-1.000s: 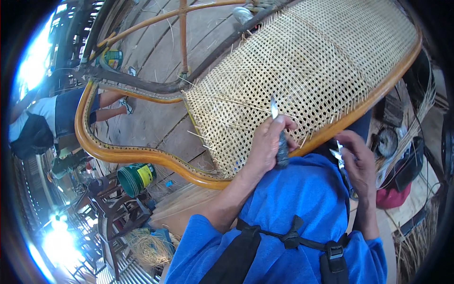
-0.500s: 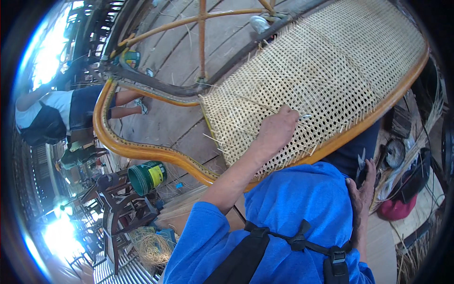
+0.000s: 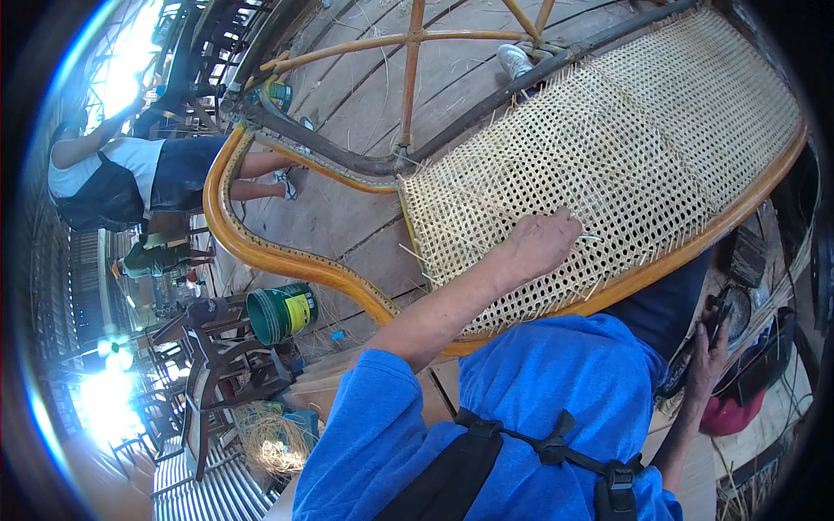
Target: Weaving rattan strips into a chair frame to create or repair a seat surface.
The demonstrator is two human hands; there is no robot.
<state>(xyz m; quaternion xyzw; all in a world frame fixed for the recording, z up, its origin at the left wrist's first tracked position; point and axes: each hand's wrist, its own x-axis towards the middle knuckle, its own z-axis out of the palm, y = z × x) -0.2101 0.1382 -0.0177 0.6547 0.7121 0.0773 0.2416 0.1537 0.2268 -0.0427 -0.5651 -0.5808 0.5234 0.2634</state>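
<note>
A pale woven cane panel (image 3: pixel 556 165) spans a curved, varnished wooden frame (image 3: pixel 287 265) in front of me. My left hand (image 3: pixel 543 246) rests on the cane with its fingers closed around a thin metal tool (image 3: pixel 591 237), whose shiny, slightly curved end pokes out past the fingertips. Loose strand ends stick out along the panel's edges. Off to the right, beside my blue-clad body, my right hand (image 3: pixel 708 352) is closed on what looks like dark-handled snips (image 3: pixel 718 317); their blades are hard to make out.
A round dark dish (image 3: pixel 738 304) and a red item (image 3: pixel 734 412) lie at the right. At left are a green bucket (image 3: pixel 282 313), dark wooden chair frames (image 3: pixel 204 373) and a tangle of cane strands (image 3: pixel 269 441). A person (image 3: pixel 113 178) stands at the far left.
My right hand has moved right and away from my body with the snips, toward the round dish. My left hand stays on the cane while the whole view has shifted slightly.
</note>
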